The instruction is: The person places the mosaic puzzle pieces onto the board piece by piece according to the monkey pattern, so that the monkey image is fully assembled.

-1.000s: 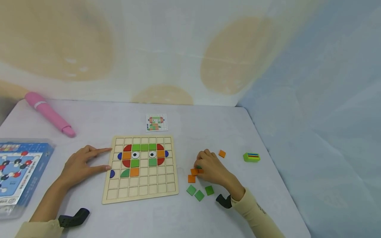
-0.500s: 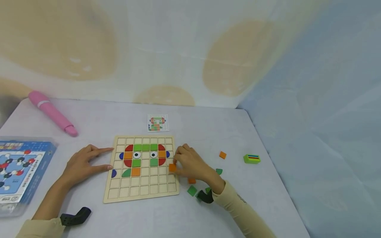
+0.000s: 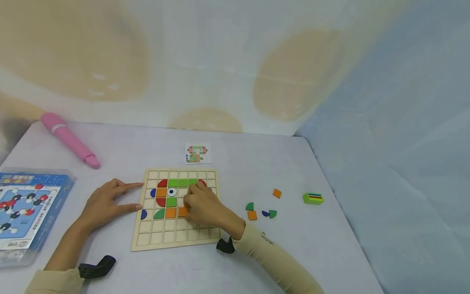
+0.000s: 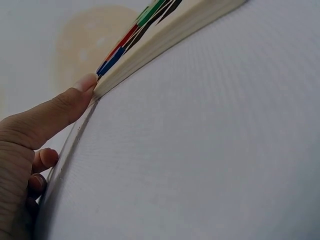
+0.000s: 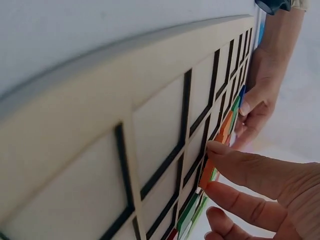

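A wooden grid board (image 3: pixel 139 241) lies on the table, with red, orange, green, blue and eye tiles set in its cells. My right hand (image 3: pixel 205 204) is over the board and covers part of its right side. It pinches an orange square tile (image 5: pixel 206 173) between thumb and finger, at a cell beside another orange tile (image 3: pixel 170 212). At the board's left edge, my left hand (image 3: pixel 106 202) touches the rim with thumb and forefinger stretched out. In the left wrist view, the thumb (image 4: pixel 65 107) presses against the board's corner.
A pattern card (image 3: pixel 198 153) lies behind the board. Several loose tiles, among them an orange square (image 3: pixel 277 193) and a green quarter-round (image 3: pixel 249 206), lie to the right, near a lime-green block (image 3: pixel 313 198). Leftward are a boxed kit (image 3: pixel 29 212) and a pink rolled object (image 3: pixel 69 139).
My right hand has picked an orange tile from the loose pieces and carried it left onto the board. The forearm now hides the loose green squares. The left hand stays at the rim.
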`<action>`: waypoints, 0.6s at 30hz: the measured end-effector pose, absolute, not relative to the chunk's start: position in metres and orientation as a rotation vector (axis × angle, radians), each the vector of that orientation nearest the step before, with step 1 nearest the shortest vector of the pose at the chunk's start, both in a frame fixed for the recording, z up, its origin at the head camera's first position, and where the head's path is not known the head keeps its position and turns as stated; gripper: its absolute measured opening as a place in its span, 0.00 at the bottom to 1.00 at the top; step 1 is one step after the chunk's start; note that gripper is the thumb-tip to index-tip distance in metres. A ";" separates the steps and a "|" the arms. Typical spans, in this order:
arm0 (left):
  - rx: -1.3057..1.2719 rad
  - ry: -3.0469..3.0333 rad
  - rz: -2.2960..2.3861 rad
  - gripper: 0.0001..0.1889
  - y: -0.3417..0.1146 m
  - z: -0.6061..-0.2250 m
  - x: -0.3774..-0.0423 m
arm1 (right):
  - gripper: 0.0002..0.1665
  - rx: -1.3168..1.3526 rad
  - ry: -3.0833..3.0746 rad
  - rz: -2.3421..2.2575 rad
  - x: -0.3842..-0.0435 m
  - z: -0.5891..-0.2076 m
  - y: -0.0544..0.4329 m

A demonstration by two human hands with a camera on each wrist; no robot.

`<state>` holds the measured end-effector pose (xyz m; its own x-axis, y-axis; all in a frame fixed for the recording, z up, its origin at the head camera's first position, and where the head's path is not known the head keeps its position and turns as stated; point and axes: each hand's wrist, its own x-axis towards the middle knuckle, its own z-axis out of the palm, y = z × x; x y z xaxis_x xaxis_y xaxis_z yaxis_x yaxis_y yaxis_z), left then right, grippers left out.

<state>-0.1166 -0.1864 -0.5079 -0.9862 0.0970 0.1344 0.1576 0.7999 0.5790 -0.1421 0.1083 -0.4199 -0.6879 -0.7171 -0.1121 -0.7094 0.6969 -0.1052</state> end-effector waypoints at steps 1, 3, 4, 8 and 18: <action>-0.207 -2.886 -0.942 0.36 -0.186 -0.508 -0.117 | 0.13 -1.165 2.759 -0.091 -0.142 -0.421 0.108; -0.212 -2.883 -0.943 0.36 -0.186 -0.508 -0.118 | 0.13 -1.170 2.759 -0.106 -0.142 -0.422 0.109; -0.214 -2.883 -0.940 0.36 -0.186 -0.508 -0.118 | 0.12 -1.175 2.763 -0.109 -0.142 -0.423 0.109; -0.211 -2.885 -0.938 0.36 -0.186 -0.506 -0.118 | 0.10 -1.196 2.776 -0.132 -0.141 -0.425 0.108; -0.196 -2.898 -0.931 0.37 -0.185 -0.505 -0.116 | 0.13 -1.195 2.810 -0.123 -0.139 -0.428 0.114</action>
<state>-0.1156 -0.1850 -0.5049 -0.9876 0.0942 0.1259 0.1499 0.8057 0.5730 -0.1389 0.1144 -0.4279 -0.6909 -0.7214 -0.0472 -0.7146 0.6913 -0.1071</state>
